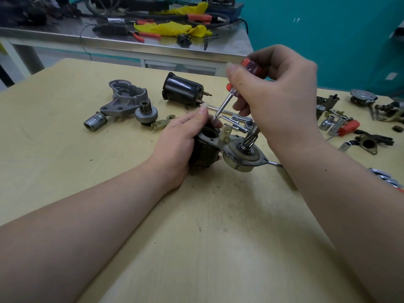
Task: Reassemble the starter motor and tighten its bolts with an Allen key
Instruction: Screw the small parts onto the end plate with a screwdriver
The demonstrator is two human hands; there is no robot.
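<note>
- The starter motor assembly (pixel 220 147) is held upright on the table (pixel 109 193) near the middle of the view, its helical pinion shaft (pixel 251 136) pointing up toward 1 o'clock.
- The dark solenoid body is gripped by the left hand (pixel 183 141), fingers curled round its far side.
- A red-handled screwdriver (pixel 231 92) is pinched by the right hand (pixel 277 92); its long axis runs from 1 o'clock down to 7 o'clock, the tip set at the assembly's top edge.
- At 11 o'clock, a black cylindrical housing (pixel 182 89) lies on its side, open end toward 10 o'clock; nothing can be made out inside.
- At 10 o'clock, a grey cast nose housing (pixel 124 99), a drive gear (pixel 146 113) and a metal sleeve (pixel 95 122) are laid.
- At 2 o'clock, sockets and loose parts (pixel 341 125) are spread.
</note>
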